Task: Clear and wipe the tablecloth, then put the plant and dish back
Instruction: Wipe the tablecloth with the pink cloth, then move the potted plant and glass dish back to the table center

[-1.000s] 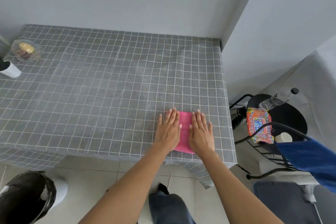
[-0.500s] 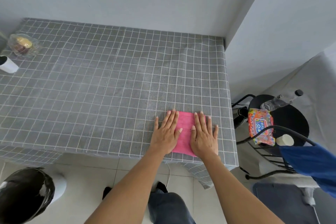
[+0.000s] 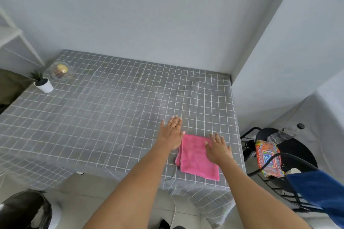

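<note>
The left hand (image 3: 171,134) is lying flat with fingers spread, gripping nothing, on the tablecloth (image 3: 104,117) at the left edge of the folded pink cloth (image 3: 197,158). The right hand (image 3: 218,148) is pressing open-palmed on the cloth's upper right part near the table's front right corner. The plant (image 3: 42,82) and dish (image 3: 60,70) are standing well apart from both hands at the far left corner.

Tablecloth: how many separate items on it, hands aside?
3. Pink cloth folded near the front right edge, small potted plant at the far left edge, glass dish just behind it. Nothing seems hidden.
</note>
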The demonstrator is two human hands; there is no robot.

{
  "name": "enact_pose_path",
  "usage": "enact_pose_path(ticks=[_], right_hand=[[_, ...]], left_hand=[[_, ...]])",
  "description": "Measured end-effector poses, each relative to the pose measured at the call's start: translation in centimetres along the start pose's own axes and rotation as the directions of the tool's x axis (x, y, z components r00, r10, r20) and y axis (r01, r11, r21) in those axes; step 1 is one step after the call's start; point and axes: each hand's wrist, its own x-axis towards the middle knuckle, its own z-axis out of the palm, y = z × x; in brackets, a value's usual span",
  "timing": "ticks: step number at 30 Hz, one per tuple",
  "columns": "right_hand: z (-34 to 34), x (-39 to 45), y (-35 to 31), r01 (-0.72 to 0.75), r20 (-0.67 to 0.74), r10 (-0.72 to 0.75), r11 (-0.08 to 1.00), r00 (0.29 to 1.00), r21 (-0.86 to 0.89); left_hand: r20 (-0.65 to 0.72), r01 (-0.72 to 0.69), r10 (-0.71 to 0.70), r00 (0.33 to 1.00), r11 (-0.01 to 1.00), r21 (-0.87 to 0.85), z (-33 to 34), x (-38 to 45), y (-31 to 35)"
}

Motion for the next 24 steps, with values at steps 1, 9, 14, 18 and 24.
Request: enact_pose_path(ticks=[1, 9, 14, 18, 24], right_hand=[[-0.8, -0.2, -0.9, 0.007, -0.018, -0.007, 1.0, 1.0, -0.012], [-5.0, -2.6, -12.2, 0.164, -0.179, -0.181, 0.98, 0.967, -0.109], [-5.2, -4.8, -20.8, 0.254, -0.212, -0.29, 0.95, 0.933, -0.181], [-3.8, -6.5, -28.1, 0.318, -0.206, -0.36, 0.924, 0.91, -0.211], [-0.2, -8.5, -38.0, 0.41, -0.147, -0.45, 0.88, 0.881, -0.238]], left_hand=[[-0.021, 0.011, -0.011, 1.0, 1.0, -0.007, -0.9, -0.4, -0.7], [-0.12, 0.108, -0.108, 0.987, 0.994, -0.013, -5.9, -5.9, -9.8], [-0.131, 0.198, -0.202, 0.971, 0.979, -0.041, -7.7, -10.7, -17.8], [-0.137, 0.267, -0.27, 0.953, 0.963, -0.042, -7.8, -14.7, -24.5], [-0.09, 0.389, -0.392, 0.916, 0.92, -0.054, -6.4, -20.5, -34.1]])
